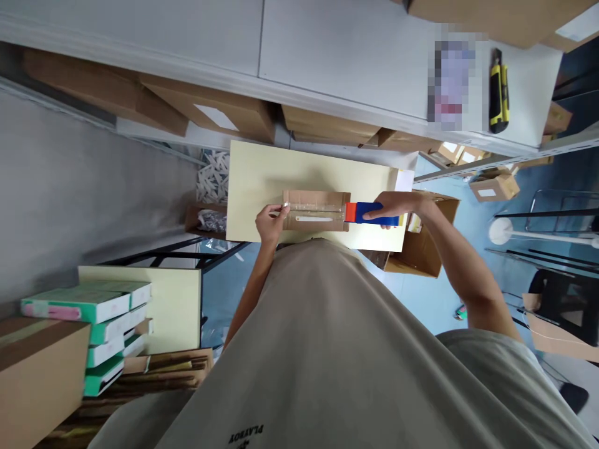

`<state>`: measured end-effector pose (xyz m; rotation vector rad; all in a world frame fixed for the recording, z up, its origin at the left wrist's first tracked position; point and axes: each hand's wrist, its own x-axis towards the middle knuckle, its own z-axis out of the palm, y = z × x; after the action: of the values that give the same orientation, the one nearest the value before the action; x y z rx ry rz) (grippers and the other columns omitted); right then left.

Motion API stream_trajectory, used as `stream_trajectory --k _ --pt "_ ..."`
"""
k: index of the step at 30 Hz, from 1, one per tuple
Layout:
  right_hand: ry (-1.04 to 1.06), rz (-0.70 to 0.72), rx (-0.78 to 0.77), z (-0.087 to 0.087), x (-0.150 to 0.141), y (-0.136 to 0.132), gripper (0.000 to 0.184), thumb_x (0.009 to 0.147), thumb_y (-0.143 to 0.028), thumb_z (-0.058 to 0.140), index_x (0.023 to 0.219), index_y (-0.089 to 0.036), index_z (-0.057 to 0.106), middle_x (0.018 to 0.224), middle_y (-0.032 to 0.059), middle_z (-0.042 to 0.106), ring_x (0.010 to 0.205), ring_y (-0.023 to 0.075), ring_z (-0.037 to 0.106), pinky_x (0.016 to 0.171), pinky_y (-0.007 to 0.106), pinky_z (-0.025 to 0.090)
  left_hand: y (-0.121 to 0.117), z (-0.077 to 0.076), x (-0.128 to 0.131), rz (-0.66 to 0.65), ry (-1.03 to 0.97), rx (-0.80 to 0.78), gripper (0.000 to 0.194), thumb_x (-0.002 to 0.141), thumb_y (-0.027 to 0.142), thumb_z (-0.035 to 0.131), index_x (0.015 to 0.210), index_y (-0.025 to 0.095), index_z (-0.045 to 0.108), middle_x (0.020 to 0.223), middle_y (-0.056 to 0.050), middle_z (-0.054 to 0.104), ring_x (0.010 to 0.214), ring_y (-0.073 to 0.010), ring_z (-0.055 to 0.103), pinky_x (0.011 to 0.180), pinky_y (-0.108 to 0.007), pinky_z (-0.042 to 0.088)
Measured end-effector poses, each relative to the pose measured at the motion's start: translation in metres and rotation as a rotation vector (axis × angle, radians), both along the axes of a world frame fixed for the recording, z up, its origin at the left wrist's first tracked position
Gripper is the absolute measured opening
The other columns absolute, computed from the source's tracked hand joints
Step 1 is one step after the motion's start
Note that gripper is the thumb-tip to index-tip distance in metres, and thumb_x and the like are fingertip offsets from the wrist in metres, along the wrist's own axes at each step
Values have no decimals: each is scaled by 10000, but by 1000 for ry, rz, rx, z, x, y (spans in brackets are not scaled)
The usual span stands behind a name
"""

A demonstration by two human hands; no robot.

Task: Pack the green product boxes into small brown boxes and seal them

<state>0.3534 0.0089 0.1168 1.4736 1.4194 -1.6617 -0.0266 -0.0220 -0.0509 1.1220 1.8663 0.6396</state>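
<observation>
A small brown cardboard box (316, 222) lies on the pale yellow tabletop (255, 187) in front of me, with a strip of clear packing tape (316, 207) running along its middle seam. At the box's left edge, my left hand (270, 223) pinches the end of the tape between thumb and finger. My right hand (393, 206) is wrapped round a blue tape dispenser (367, 212) with an orange-red front end, which meets the box's right edge. A whitish slot or label shows on the side of the box nearer me.
Above the table, a grey shelf (327, 56) holds a yellow-and-black utility knife (499, 93). Large cartons (215, 106) sit beneath it. An open carton (428, 240) stands right of the table. Green-and-white boxes (105, 312) are stacked at lower left, and a bin of white pieces (213, 178) is on the left.
</observation>
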Motion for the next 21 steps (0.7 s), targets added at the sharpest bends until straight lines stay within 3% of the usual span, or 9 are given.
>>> stream_trajectory --k 3,5,12,15,18,21 --pt "-115 21 -1 4 38 -10 773 787 -945 773 788 -173 802 694 115 789 656 258 761 647 356 574 -1 -1 3 -2 24 10 249 869 435 821 957 204 795 1011 -63 844 801 -190 698 800 -300 524" --pt "-168 29 4 -6 45 -14 719 792 -894 819 786 -175 802 717 119 800 672 263 769 672 362 576 -1 -2 4 -2 39 8 259 872 440 816 958 197 792 1001 -63 837 789 -185 697 775 -293 522" --pt "-291 45 112 -64 16 -19 645 814 -779 896 868 -141 819 678 134 770 676 299 775 675 396 580 0 -8 5 -2 56 20 271 864 436 808 980 192 784 1007 -63 827 852 -192 737 801 -290 569" --pt "-328 55 205 -80 6 -24 634 828 -740 908 987 -131 827 810 178 812 813 344 811 746 408 597 1 -13 4 5 44 26 268 853 432 811 970 194 774 992 -63 821 902 -208 760 833 -305 598" --pt "-417 69 383 -98 -4 -38 511 911 -611 875 1088 -135 825 1004 233 835 1002 408 812 852 466 600 3 -13 4 10 38 28 260 840 426 819 951 197 766 979 -62 820 914 -217 768 863 -325 617" --pt "-384 -41 491 -123 -13 -58 396 1017 -464 766 1185 -106 788 1081 270 817 1099 442 787 912 517 580 3 -10 6 25 65 17 249 843 411 814 950 191 763 995 -72 825 936 -218 775 877 -321 624"
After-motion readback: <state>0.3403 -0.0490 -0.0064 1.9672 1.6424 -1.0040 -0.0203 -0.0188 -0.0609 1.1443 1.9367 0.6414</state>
